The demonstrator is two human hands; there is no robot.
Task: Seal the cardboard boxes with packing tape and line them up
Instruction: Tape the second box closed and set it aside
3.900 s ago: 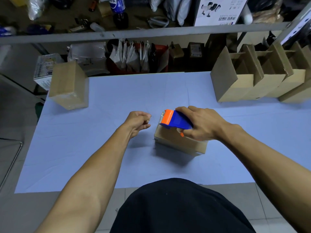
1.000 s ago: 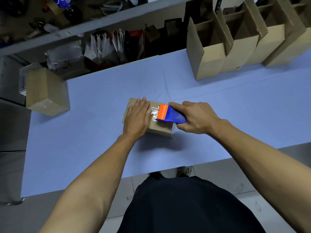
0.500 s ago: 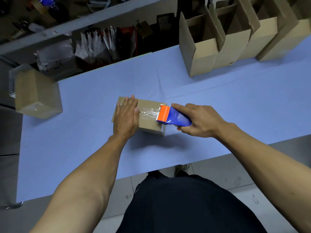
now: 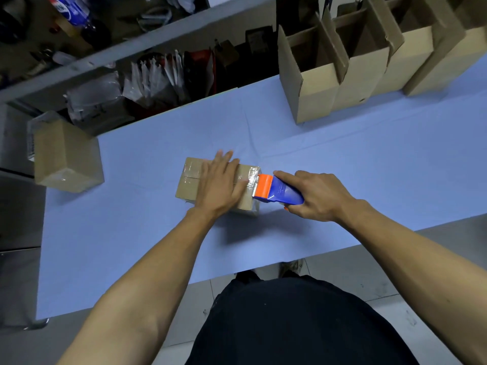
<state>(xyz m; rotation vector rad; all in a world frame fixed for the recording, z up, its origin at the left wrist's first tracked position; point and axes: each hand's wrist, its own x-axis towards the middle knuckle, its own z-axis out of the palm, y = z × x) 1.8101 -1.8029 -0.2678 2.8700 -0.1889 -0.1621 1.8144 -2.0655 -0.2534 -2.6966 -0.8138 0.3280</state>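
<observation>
brown cardboard box (image 4: 190, 183) lying mid-table on the pale blue table (image 4: 342, 164), closed flaps crossed by a strip of clear shiny tape (image 4: 251, 176) along the top and over the right end. left hand (image 4: 220, 184) flat on the box top, fingers straight, pressing down. right hand (image 4: 315, 196) wrapped around the handle of a blue tape dispenser with an orange head (image 4: 275, 192), head touching the box's right edge. far left on the table, a second taped brown box (image 4: 67, 156), well apart. back right, a row of open-topped cardboard boxes (image 4: 316, 83) standing side by side, touching. behind the table, a grey shelf (image 4: 168, 35) cluttered with bags and bottles.
</observation>
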